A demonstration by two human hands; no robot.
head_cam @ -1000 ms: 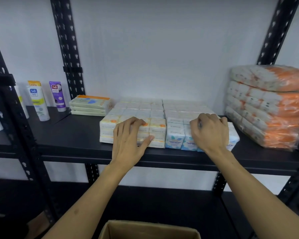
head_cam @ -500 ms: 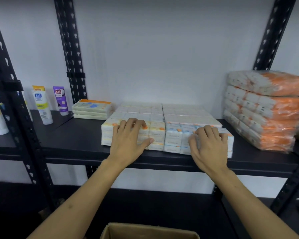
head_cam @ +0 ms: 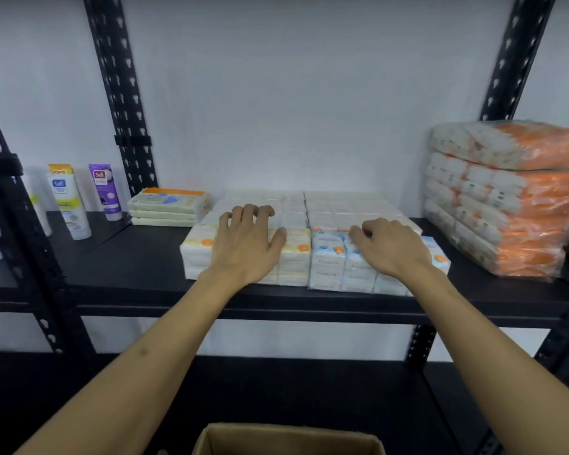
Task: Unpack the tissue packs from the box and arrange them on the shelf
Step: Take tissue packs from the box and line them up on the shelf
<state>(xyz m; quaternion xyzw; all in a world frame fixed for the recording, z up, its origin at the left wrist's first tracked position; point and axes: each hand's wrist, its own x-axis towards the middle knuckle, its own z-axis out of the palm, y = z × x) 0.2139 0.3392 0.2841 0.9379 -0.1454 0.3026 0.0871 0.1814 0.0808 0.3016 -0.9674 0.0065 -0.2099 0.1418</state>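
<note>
The cardboard box (head_cam: 288, 440) sits nearest, below the shelf (head_cam: 145, 257). Above it, the left hand (head_cam: 243, 244) lies flat and spread on the yellow tissue packs (head_cam: 294, 254) — gripping nothing. The right hand (head_cam: 391, 247) curls loosely over the blue packs (head_cam: 327, 261). Light, squashy, slick-wrapped — best held by the sides.

There is only one view, from the head: it looks forward and slightly down at the shelf (head_cam: 145, 257) from near (arm's reach), with the box (head_cam: 289, 438) rim at the bottom edge.
</note>
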